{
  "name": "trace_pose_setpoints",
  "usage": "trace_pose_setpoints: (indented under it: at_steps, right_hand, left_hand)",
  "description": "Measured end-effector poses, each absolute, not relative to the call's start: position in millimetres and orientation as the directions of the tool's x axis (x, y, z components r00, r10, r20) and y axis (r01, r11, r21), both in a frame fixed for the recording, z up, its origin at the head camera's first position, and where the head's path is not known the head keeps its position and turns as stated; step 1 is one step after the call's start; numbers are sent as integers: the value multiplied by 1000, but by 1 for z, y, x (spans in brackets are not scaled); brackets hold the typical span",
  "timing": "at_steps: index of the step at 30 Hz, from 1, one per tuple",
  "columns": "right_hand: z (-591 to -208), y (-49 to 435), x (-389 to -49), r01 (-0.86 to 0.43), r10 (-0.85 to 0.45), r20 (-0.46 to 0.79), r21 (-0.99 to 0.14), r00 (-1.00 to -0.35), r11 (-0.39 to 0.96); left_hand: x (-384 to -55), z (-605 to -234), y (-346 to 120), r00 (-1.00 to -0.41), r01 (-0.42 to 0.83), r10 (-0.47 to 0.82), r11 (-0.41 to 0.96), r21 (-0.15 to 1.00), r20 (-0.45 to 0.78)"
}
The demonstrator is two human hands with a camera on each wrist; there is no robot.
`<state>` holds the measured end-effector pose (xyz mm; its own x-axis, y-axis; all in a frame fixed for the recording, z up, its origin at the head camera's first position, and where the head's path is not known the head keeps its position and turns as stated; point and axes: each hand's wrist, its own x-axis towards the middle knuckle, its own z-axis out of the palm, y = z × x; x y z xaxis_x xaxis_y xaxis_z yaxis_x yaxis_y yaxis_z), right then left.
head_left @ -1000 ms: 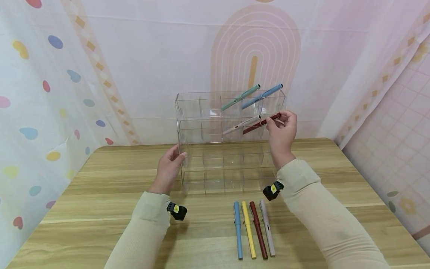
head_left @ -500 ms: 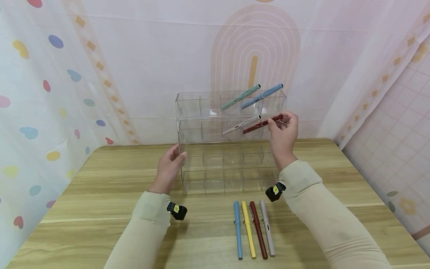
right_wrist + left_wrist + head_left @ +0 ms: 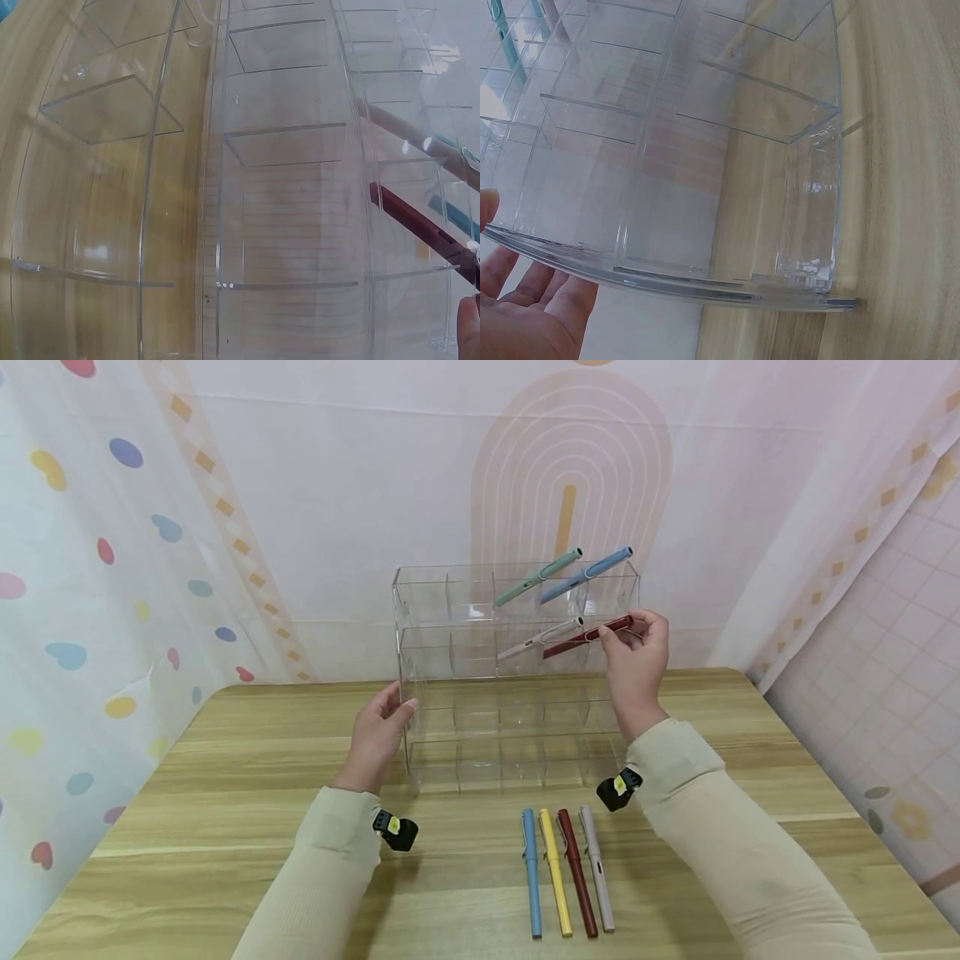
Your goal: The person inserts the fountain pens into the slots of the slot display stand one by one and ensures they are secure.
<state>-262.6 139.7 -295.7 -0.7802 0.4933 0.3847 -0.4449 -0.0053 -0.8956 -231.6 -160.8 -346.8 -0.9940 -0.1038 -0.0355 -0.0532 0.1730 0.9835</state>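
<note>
A clear acrylic rack (image 3: 474,718) with tiers of small compartments stands on the table. My left hand (image 3: 377,735) holds its left side panel, thumb in front and fingers behind, as the left wrist view also shows. With thumb and fingers my right hand (image 3: 637,660) pinches the upper end of a dark red pen (image 3: 577,642), which slants in the second tier from the top. Beside that pen leans a pale pinkish pen (image 3: 536,642). In the top tier lean a green pen (image 3: 536,578) and a blue pen (image 3: 585,577).
On the wooden table (image 3: 225,827) in front of the rack lie a blue pen (image 3: 532,877), a yellow pen (image 3: 556,877), a dark red pen (image 3: 577,877) and a pale lilac pen (image 3: 597,872), side by side. A patterned curtain (image 3: 337,510) hangs behind the table.
My right hand has shifted slightly to the right, with the dark red pen's upper end between its fingers. The left hand and the other pens stay in place.
</note>
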Motion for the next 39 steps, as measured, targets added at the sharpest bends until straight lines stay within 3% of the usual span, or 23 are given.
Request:
trace_pose_setpoints:
  at_steps: [8, 14, 29, 39]
  right_hand:
    - [-293, 152, -244, -451, 503, 373, -892, -779, -36]
    - [-303, 162, -225, -398, 466, 363, -917, -807, 25]
    - [-341, 172, -180, -163, 246, 225, -955, -943, 249]
    - [-365, 177, -161, -84, 87, 126, -922, -988, 378]
  left_hand:
    - [-231, -347, -159, -994, -57, -102, 180, 982, -38]
    - [-230, -345, -160, -994, -53, -102, 188, 981, -34]
    - [-228, -343, -161, -994, -47, -102, 165, 985, -30]
    - [-230, -346, -160, -994, -39, -103, 133, 990, -25]
